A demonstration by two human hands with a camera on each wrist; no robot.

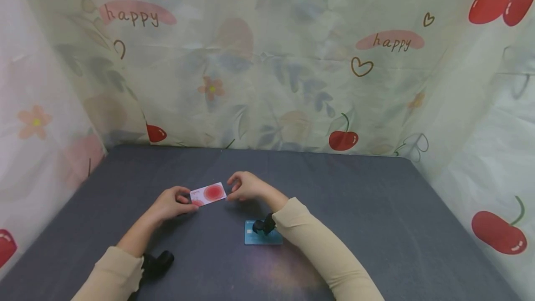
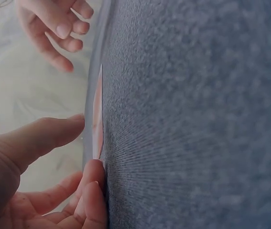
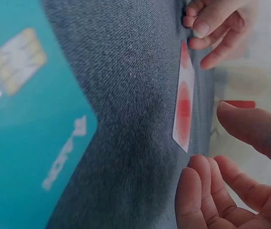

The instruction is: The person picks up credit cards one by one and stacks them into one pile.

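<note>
A small white card with red circles (image 1: 208,193) lies flat on the dark cloth, tilted slightly in the head view. My left hand (image 1: 170,202) is at its left end; in the left wrist view a fingertip (image 2: 94,169) sits right at the card's edge, thumb raised apart from it. Across the card, my right hand (image 1: 247,186) hovers by the right end with fingers loosely bent, thumb and fingers spread with nothing between them. A blue-green bank card with a chip (image 3: 25,129) lies below the right wrist, partly covered in the head view by a black wrist camera (image 1: 264,225).
A dark grey cloth (image 1: 334,199) covers the table. Pale curtains printed with cherries and the word "happy" (image 1: 267,82) enclose the back and both sides. Another black wrist camera (image 1: 158,264) is worn under the left wrist.
</note>
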